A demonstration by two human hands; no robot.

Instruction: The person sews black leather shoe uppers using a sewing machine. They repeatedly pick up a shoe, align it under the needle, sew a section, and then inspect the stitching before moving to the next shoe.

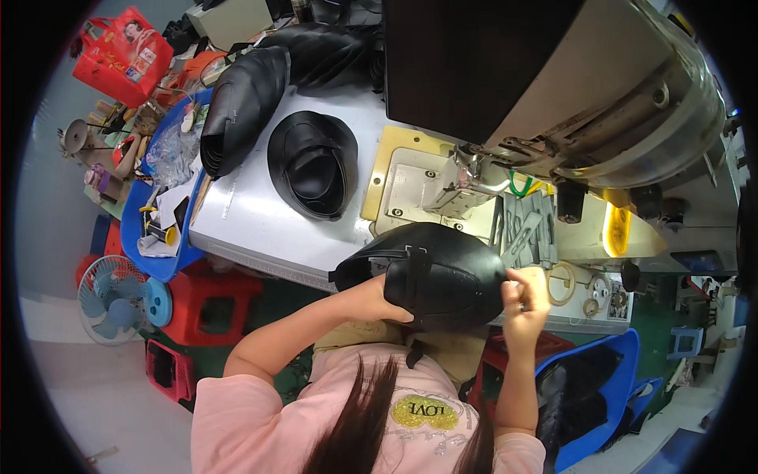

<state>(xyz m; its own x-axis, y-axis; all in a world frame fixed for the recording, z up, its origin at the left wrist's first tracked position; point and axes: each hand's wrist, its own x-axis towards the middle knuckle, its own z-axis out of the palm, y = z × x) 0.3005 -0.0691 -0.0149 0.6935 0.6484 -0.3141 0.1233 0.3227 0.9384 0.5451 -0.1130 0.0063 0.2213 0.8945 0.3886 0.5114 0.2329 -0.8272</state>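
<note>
A black leather bag (450, 276) with a strap and a front pocket is held over the table's front edge, close to my body. My left hand (373, 301) grips its left side, with the thumb on the outside and the other fingers hidden behind the leather. At the bag's right edge is my right hand (525, 302), its fingers curled and pinched together. Whatever may be between those fingertips is too small to make out. Just beyond the bag stands a sewing machine (466, 178), its needle area apart from the leather.
Another black bag (312, 167) lies on the white table (253, 225), near a stack of black leather pieces (245, 107). Grey strips (525, 229) lie right of the machine bed. Blue bins (162, 265) flank the table; a fan (114, 300) and red stool (209, 304) stand left.
</note>
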